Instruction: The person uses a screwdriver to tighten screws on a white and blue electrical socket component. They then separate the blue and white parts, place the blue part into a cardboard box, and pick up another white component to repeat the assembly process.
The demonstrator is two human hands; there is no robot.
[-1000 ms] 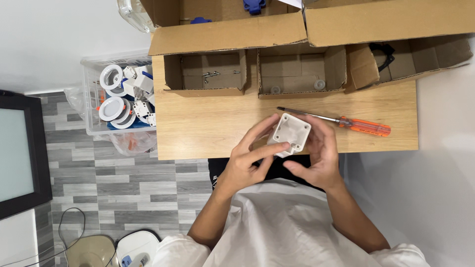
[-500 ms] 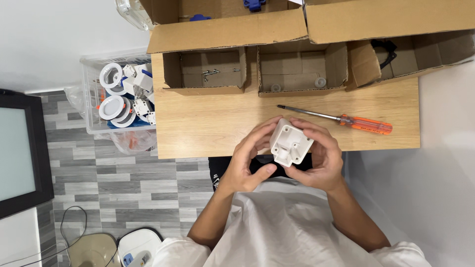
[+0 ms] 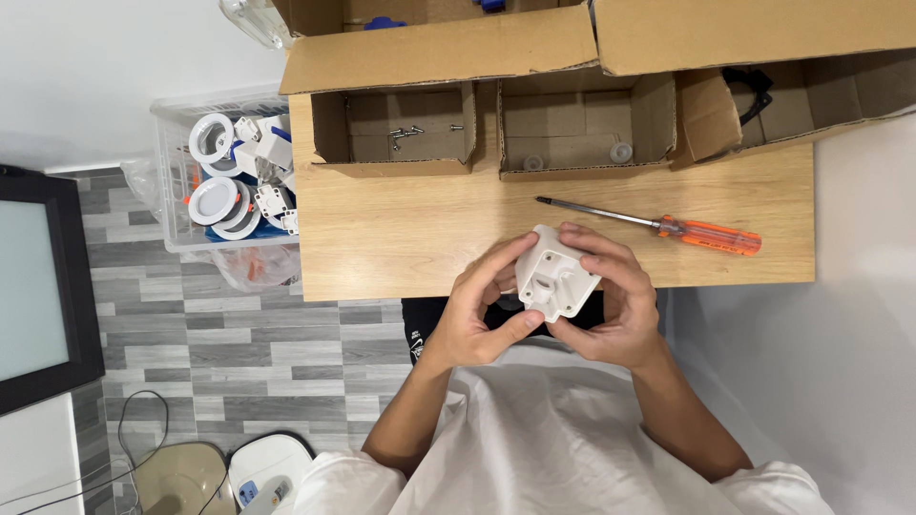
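A big wooden table [image 3: 401, 238] fills the middle of the view. Along its far edge, at about 12 o'clock, sit open cardboard boxes. The left box [image 3: 396, 129] has a few small screws [image 3: 405, 133] lying in it. The middle box [image 3: 582, 124] has two little round white bits in it. The right box [image 3: 801, 95] has something black in it, but it is too hard to see what.

At 9 o'clock, off the side of the table, stands a clear plastic bin [image 3: 172, 191] full of round white lamp parts [image 3: 212, 200]. Farther left is a dark-framed screen [image 3: 43, 286]. The floor [image 3: 239, 353] is grey tile.

On the table at about 2 o'clock from the hands lies a screwdriver [image 3: 668, 227] with an orange handle. Nobody is touching it.

Both hands are at the near edge of the table, at 6 o'clock. The left hand [image 3: 477, 319] is curled, with its fingers and thumb pressed on the left side of a small white plastic box piece [image 3: 555, 277]. The right hand [image 3: 615, 305] is curled too, and wraps round the right side of the piece. The piece is held up between both hands, tipped a bit, just above the table edge.
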